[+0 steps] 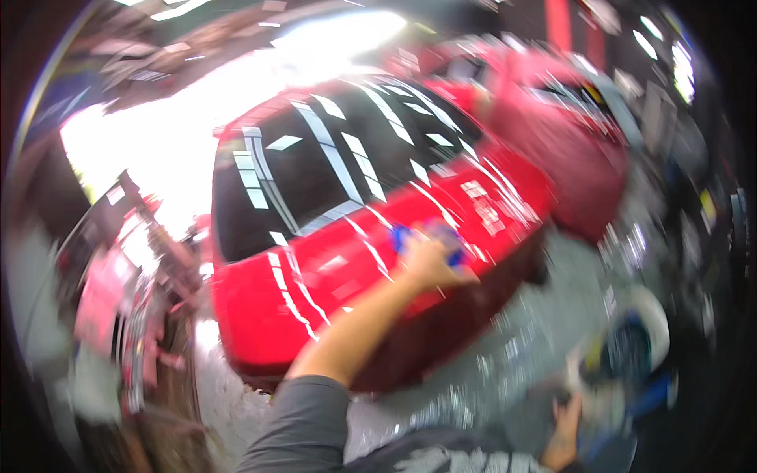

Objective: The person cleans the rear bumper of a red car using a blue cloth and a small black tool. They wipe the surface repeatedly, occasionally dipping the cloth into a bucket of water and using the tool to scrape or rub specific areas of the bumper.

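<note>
My left arm reaches out over a glossy red car panel below a dark window. The left hand is closed over a bright blue cloth pressed on the panel; blur hides the cloth's full shape. Low at the right, close to my body, is my right hand. Motion smears its fingers, and I cannot tell whether it holds the pale, blurred shape above it.
Beyond the panel stands another red car, dull on its near side. A round pale container with something blue inside sits on the grey floor at right. Red and pink body parts stand at left.
</note>
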Tool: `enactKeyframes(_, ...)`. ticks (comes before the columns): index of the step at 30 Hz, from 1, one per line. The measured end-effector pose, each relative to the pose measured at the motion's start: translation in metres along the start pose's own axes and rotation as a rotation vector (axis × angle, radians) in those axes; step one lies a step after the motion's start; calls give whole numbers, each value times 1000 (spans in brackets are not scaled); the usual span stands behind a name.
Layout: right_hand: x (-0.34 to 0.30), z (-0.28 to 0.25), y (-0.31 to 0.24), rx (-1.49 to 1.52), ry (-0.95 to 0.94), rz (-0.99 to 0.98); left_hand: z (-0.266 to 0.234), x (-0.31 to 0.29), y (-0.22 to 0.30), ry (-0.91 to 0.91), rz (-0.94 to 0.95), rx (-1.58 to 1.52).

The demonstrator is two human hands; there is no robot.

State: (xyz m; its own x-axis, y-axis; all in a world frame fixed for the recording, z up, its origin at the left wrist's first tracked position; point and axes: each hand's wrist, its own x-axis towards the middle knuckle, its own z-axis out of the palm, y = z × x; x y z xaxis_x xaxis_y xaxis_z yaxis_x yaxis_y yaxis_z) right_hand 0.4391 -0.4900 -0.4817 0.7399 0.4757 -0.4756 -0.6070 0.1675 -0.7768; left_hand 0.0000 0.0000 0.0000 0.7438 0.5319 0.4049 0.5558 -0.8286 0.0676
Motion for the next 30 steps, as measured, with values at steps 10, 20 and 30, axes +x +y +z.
enactKeyframes(10,-37,105,32,174,235,198,102,90,49,190,60,29)
enactKeyframes(20,73,321,120,-144,-175,-95,205,248,32,191,164,12)
enactKeyframes(30,151,502,134,-669,-7,-632,246,292,-6,71,330,-356)
